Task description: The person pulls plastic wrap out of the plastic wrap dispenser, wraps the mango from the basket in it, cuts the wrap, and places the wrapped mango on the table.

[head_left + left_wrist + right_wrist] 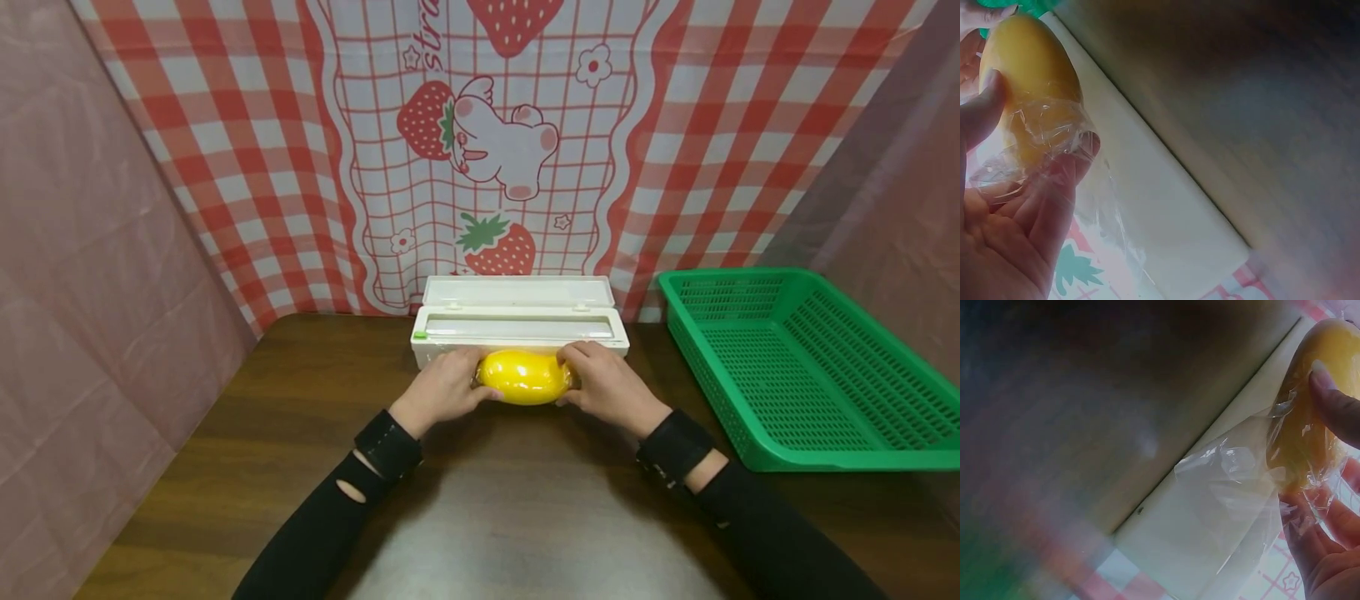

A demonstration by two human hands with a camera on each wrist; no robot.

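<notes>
- Yellow oval item [525,377]: located over the middle of the brown tabletop [510,517], at the near side of the white box [430,357], long axis left to right. Whether its underside clears the surface cannot be told.
- Black sleeves [315,525] and wrist bands [387,447]: the forearms approach from either side, presumably to leave the item's middle unobstructed.
- Left hand [444,387]: grips the left end. The thumb presses on the item; the fingers curl about the end, pinching clear film [1232,456] against it.
- Right hand [611,393]: mirrors this grip at the right end, thumb on the item, fingers curled into film. Matched grips likely keep the item level and the film evenly tensioned.
- Film: wrinkled around the item, with a loose sheet beside the box in the right wrist view. Its far edge is hard to trace.
- Box: lid [517,292] raised away from the hands, probably to keep the slot accessible.
- Green basket [862,460]: right of the box, beside the working area, likely placed there to avoid obstructing the arms.
- Checked cloth [262,167]: hangs behind the box, as a backdrop.
</notes>
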